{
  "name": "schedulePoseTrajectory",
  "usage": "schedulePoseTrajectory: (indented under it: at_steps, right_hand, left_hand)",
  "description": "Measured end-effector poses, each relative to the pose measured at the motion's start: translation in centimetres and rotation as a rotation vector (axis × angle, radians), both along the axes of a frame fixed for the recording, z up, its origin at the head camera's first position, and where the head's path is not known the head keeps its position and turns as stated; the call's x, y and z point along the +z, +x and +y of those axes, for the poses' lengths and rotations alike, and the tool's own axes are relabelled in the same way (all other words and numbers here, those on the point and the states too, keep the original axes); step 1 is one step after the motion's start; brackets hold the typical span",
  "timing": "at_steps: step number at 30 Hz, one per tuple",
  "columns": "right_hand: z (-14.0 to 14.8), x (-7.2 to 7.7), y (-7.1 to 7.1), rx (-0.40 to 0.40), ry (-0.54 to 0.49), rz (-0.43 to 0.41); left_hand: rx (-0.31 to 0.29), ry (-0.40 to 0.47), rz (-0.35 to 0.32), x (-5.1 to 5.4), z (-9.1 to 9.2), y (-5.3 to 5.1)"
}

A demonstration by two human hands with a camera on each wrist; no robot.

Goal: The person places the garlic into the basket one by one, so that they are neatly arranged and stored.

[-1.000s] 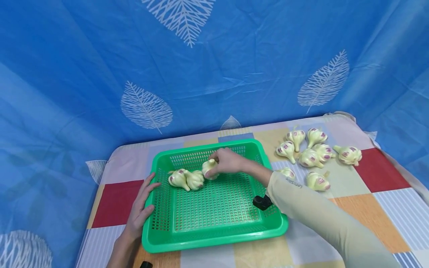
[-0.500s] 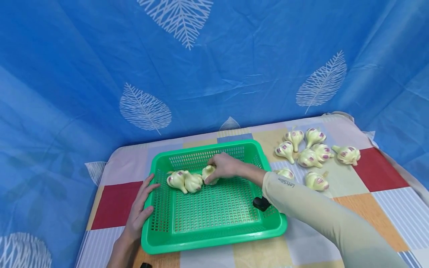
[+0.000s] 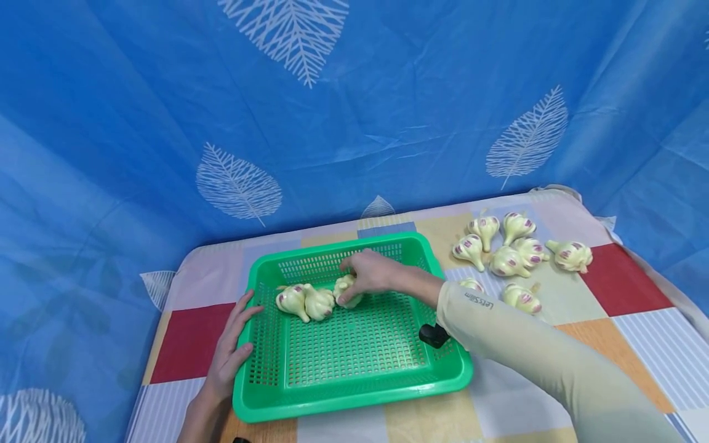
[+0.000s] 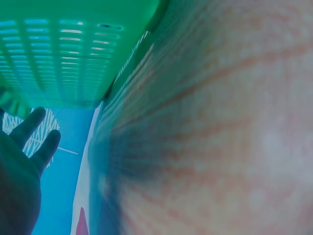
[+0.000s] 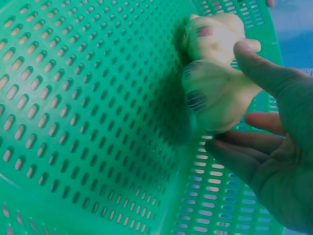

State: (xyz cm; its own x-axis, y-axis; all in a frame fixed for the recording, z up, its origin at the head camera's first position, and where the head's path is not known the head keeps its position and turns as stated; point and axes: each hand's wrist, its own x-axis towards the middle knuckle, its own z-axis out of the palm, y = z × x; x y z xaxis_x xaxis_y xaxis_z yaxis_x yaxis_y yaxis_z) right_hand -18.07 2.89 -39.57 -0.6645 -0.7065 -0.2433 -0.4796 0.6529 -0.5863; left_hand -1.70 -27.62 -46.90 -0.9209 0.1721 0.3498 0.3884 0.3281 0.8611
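Note:
My right hand (image 3: 372,272) is inside the green plastic basket (image 3: 354,403), around a garlic bulb (image 3: 342,288) near the far wall. In the right wrist view, the thumb (image 5: 266,68) and fingers (image 5: 244,152) are spread wider than this garlic bulb (image 5: 217,95), whose neck points towards the palm. Whether a fingertip still touches it is hard to tell. To its left lie two more garlic bulbs (image 3: 290,300), side by side. My left hand (image 3: 228,354) rests at the basket's left rim, fingers extended; in the left wrist view its fingers (image 4: 46,149) are beside the basket wall (image 4: 58,63).
Several garlic bulbs (image 3: 509,261) lie on the checked tablecloth (image 3: 604,344) right of the basket; one is partly hidden by the right sleeve (image 3: 509,344). A blue leaf-print curtain (image 3: 354,123) hangs behind the table.
The right hand has lowered the garlic bulb onto the basket floor beside the other two, and its fingers have loosened around it. The left hand stays at the rim.

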Motion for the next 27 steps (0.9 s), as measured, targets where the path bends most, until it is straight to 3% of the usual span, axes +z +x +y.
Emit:
schedulePoseTrajectory:
  at_steps: [17,22,27]
  right_hand:
    - [0.6,3.4,-0.7,0.029,-0.053,0.049]
    - [0.7,4.4,-0.5,0.087,-0.069,0.067]
    - [1.0,5.8,-0.4,0.194,-0.086,0.098]
  left_hand:
    - [-0.005,0.007,0.005,0.0,0.0,0.0]
    - [-0.005,0.001,0.015,-0.1,0.0,0.0]
    - [-0.009,0.002,0.022,-0.1,0.0,-0.1]
